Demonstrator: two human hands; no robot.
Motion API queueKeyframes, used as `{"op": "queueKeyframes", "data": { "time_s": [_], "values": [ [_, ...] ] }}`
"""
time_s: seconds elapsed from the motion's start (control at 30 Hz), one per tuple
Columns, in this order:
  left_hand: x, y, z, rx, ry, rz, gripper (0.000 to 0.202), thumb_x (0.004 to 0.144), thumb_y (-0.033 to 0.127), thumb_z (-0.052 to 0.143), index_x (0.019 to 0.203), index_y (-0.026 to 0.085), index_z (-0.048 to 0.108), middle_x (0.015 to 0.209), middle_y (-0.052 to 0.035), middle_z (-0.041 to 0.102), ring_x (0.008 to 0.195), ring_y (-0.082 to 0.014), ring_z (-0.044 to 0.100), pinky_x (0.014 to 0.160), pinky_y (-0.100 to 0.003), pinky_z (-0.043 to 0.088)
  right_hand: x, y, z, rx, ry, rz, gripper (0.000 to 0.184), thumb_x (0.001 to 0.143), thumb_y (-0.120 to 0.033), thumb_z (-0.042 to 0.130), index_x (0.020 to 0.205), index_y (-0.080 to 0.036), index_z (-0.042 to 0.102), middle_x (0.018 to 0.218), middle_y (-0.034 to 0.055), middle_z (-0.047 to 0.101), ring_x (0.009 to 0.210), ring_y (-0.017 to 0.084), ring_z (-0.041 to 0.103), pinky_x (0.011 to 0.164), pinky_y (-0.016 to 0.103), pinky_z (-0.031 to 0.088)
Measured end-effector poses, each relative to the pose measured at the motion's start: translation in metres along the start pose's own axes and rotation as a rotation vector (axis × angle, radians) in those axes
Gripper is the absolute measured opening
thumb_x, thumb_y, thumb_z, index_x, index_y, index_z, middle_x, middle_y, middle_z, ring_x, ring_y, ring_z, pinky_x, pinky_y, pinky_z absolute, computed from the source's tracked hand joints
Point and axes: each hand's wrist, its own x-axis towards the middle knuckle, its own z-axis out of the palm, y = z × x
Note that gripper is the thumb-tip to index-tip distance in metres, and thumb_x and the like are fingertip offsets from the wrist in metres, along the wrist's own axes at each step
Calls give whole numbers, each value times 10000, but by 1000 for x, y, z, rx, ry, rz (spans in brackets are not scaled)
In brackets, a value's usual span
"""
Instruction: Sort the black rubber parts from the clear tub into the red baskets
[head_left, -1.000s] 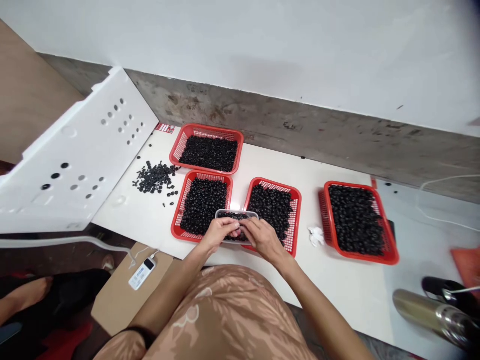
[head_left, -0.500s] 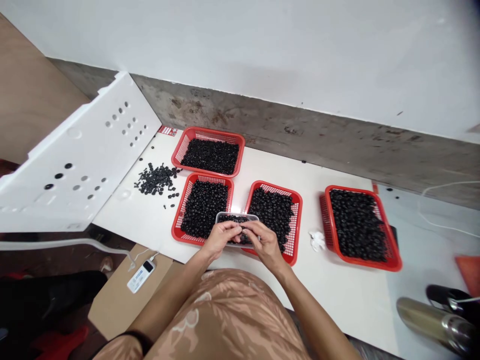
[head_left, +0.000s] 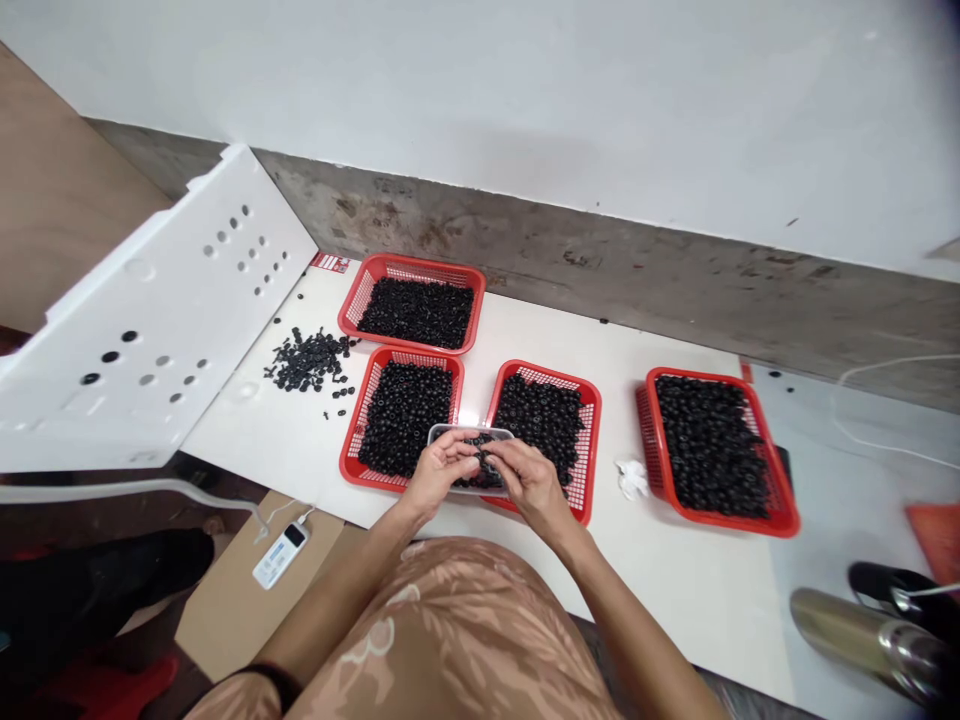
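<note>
My left hand (head_left: 440, 472) and my right hand (head_left: 528, 477) meet over a small clear tray (head_left: 471, 435) of small black parts, which rests between two red baskets. Both hands have their fingers pinched together at the same spot, on small black pieces I cannot make out. The red basket (head_left: 358, 430) to the left and the red basket (head_left: 588, 440) to the right are both full of small black ring-like parts.
A third red basket (head_left: 411, 266) stands farther back and another one (head_left: 780, 500) to the right. A loose heap of black parts (head_left: 307, 360) lies at left beside a white perforated panel (head_left: 150, 320). A white scrap (head_left: 631, 478), a steel flask (head_left: 862, 630) and a cardboard box (head_left: 225, 600) are nearby.
Both hands stay pinched together over the clear tray, with only small finger movements. The view has shifted slightly.
</note>
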Motion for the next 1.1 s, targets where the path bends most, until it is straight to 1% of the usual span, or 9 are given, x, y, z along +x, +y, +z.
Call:
{"op": "queueKeyframes", "data": {
  "time_s": [0.17, 0.37, 0.47, 0.57, 0.67, 0.77, 0.93, 1.0, 1.1],
  "values": [
    [0, 1, 5, 52, 92, 24, 442, 649, 241, 779, 1065, 178, 643, 836, -24, 668, 693, -115, 604, 698, -238, 454, 1, 1, 3, -154, -13, -92, 253, 951, -239, 436, 1100, -199, 636, 903, 57, 684, 796, 161, 623, 710, 293, 439],
    [-2, 0, 7, -14, 145, -42, 478, 613, 248, 801, 1051, 169, 625, 769, -12, 673, 653, -117, 606, 692, -253, 447, -1, 6, 1, -223, -75, -203, 307, 952, -163, 394, 1200, -194, 572, 1018, 82, 673, 906, 173, 612, 792, 321, 427],
    [-3, 0, 10, -48, 159, -54, 475, 603, 252, 806, 1033, 171, 622, 773, -14, 676, 676, -122, 610, 694, -248, 444, -2, 5, 1, -254, -94, -204, 314, 948, -207, 430, 1241, -185, 541, 1074, 102, 663, 938, 185, 605, 801, 332, 413],
    [-3, 1, 13, -85, 181, -53, 446, 601, 265, 806, 999, 176, 624, 800, -18, 674, 720, -130, 612, 706, -247, 448, -1, 2, 4, -306, -48, -201, 305, 938, -264, 479, 1215, -157, 550, 1073, 116, 673, 934, 194, 614, 805, 345, 384],
    [-1, 1, 12, -65, 133, -78, 412, 623, 305, 798, 979, 160, 649, 825, -37, 674, 743, -131, 601, 714, -241, 439, -1, -1, 7, -347, 27, -180, 269, 942, -267, 471, 1160, -159, 586, 1023, 108, 693, 901, 183, 627, 822, 350, 355],
    [0, 1, 10, 22, 52, -108, 348, 683, 370, 751, 936, 137, 695, 847, -57, 680, 744, -132, 584, 711, -239, 424, -2, -2, 10, -365, 41, -173, 262, 942, -273, 468, 1138, -164, 604, 1034, 106, 692, 918, 181, 626, 855, 356, 336],
    [1, 0, 8, 68, 29, -100, 276, 715, 378, 714, 833, 128, 725, 795, -50, 681, 738, -146, 577, 748, -264, 420, -3, -2, 12, -376, 23, -175, 307, 933, -319, 489, 1176, -153, 580, 1109, 129, 665, 998, 211, 604, 862, 365, 327],
    [0, 0, 7, 70, 27, -97, 266, 712, 377, 716, 814, 132, 728, 768, -43, 678, 724, -145, 572, 749, -266, 418, -2, -1, 12, -381, -6, -189, 317, 931, -333, 489, 1178, -150, 572, 1110, 133, 663, 979, 211, 604, 860, 367, 326],
    [-3, 1, 4, 96, -5, -68, 277, 730, 393, 704, 837, 140, 730, 815, -44, 684, 768, -151, 575, 775, -263, 409, 0, 1, 12, -375, -23, -218, 273, 933, -310, 475, 1126, -149, 582, 1061, 121, 680, 911, 195, 615, 864, 372, 325]
  ]
}}
